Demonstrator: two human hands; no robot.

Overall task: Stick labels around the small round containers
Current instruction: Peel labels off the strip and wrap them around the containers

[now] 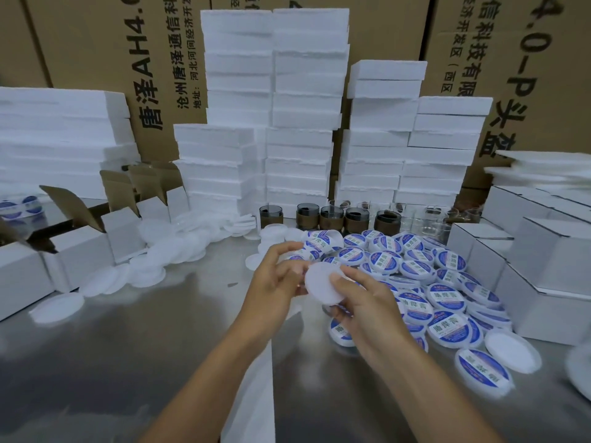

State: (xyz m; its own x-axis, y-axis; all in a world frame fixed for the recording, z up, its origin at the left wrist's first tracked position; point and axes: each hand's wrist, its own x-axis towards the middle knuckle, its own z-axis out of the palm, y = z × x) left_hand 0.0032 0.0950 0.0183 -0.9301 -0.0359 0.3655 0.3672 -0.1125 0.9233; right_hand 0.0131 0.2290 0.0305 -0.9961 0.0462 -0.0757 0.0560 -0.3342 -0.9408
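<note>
**Hands both on one blank container**

Right hand grips the white round container from its 4 o'clock side, thumb flat on the face and fingers tucked behind. Left hand holds the 9 o'clock edge, fingers curled round the rim and a bit blurred, index finger lifted. The container sits tilted up off the steel table, right about dead centre, and no label shows on the face turned to the camera.

At 3 o'clock from the hands lies a big pile of containers that already wear blue-and-white labels, spilling down towards 5 o'clock. Over at 9 o'clock a drift of plain white discs trails across the table. A label roll peeks out further off at 10 o'clock. Straight up at 12 o'clock stand a row of dark jars, and behind them tall foam stacks against cartons. Small white boxes are piled at 3 o'clock past the pile, more at 9 o'clock. A white strip lies under the left forearm at 6 o'clock.
</note>
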